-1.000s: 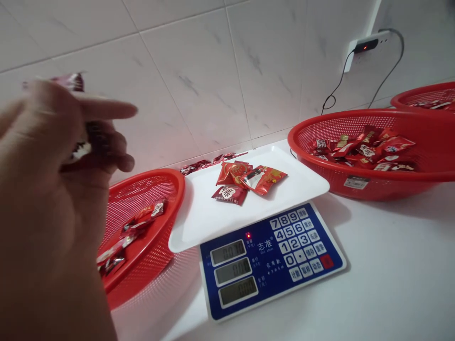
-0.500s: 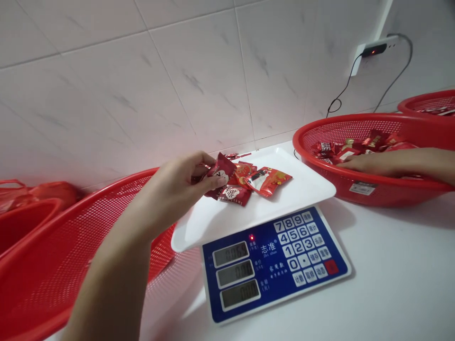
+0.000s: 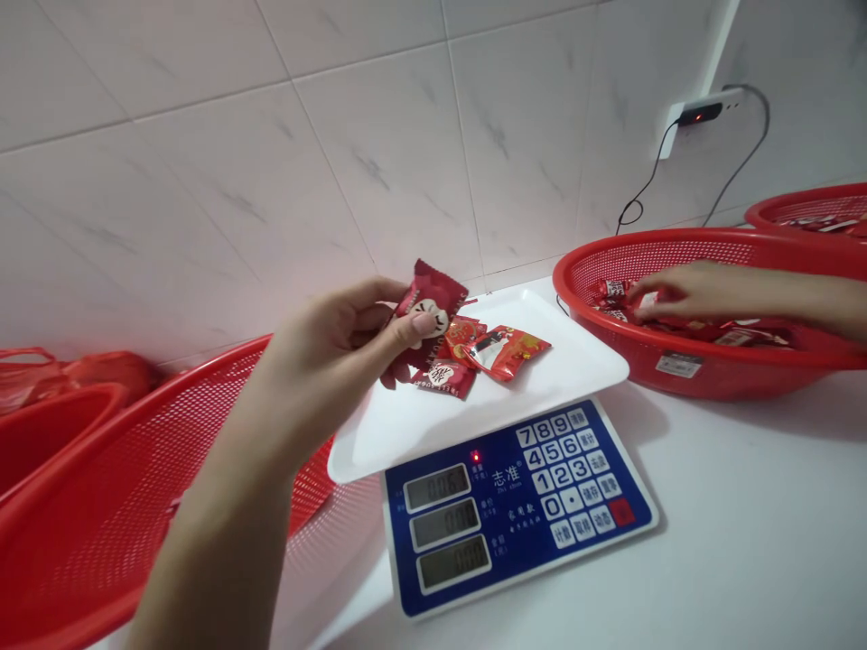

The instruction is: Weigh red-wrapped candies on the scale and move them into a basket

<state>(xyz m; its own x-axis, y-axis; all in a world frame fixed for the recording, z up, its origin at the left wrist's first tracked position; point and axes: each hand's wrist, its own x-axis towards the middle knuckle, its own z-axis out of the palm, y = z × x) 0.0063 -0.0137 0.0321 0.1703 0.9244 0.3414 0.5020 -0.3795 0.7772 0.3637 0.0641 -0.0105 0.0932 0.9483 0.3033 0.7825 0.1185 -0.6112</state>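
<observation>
My left hand (image 3: 339,352) pinches a dark red candy packet (image 3: 433,302) between thumb and fingers, raised just over the white tray (image 3: 575,375) of a blue electronic scale (image 3: 515,506). On the tray lie several small packets, among them an orange-red packet (image 3: 511,350) and a dark red one (image 3: 447,379) partly behind my fingers. My right hand (image 3: 684,289) is inside the right red basket (image 3: 610,338), fingers curled round a red and white candy packet (image 3: 648,305) above other packets. Its fingertips are partly hidden.
A large red basket (image 3: 81,560) stands left of the scale, with another red basket (image 3: 54,433) beyond it. Red bags (image 3: 108,375) lie by the tiled wall. A further red basket (image 3: 778,212) is at the far right. A power strip (image 3: 701,116) with cables hangs on the wall.
My left hand has lifted its packet slightly higher off the tray. My right hand has risen from among the packets, its fingers now curled. The view has shifted a little.
</observation>
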